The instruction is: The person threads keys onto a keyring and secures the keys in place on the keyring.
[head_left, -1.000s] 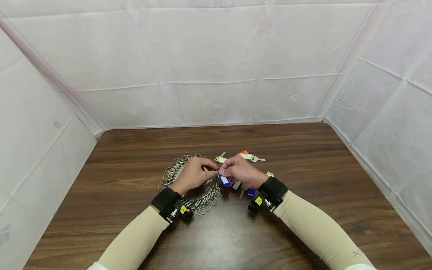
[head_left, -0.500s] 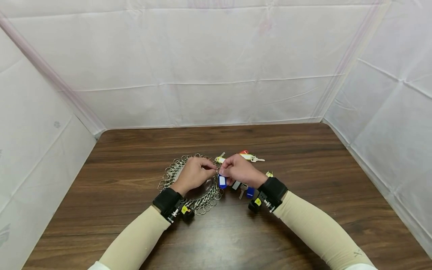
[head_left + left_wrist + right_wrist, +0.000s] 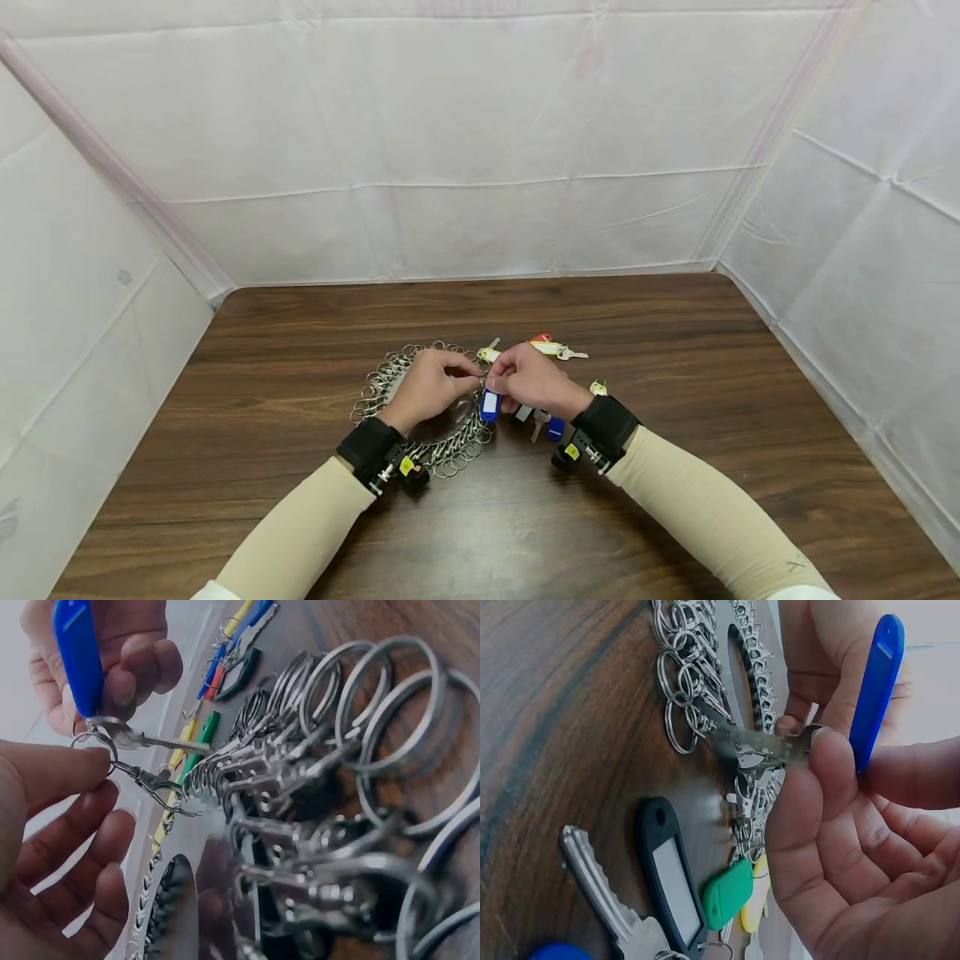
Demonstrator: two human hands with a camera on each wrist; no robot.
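Two hands work a blue-tagged key at a ring of clasps, mid-counter.

The blue key tag (image 3: 489, 405) hangs from a key (image 3: 154, 740) pinched in the right hand (image 3: 534, 381); the left hand (image 3: 430, 387) pinches the small split ring (image 3: 95, 740) of a snap clasp on the round metal key organizer (image 3: 390, 377). The hands meet fingertip to fingertip. Just beside them, toward the right edge of the counter (image 3: 675, 333), lie a black tag (image 3: 669, 877), a loose key (image 3: 600, 889), and green (image 3: 726, 894) and yellow tags (image 3: 756, 900).

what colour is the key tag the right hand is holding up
Blue, a plain blue key tag; it shows best in the right wrist view, beside the right hand.
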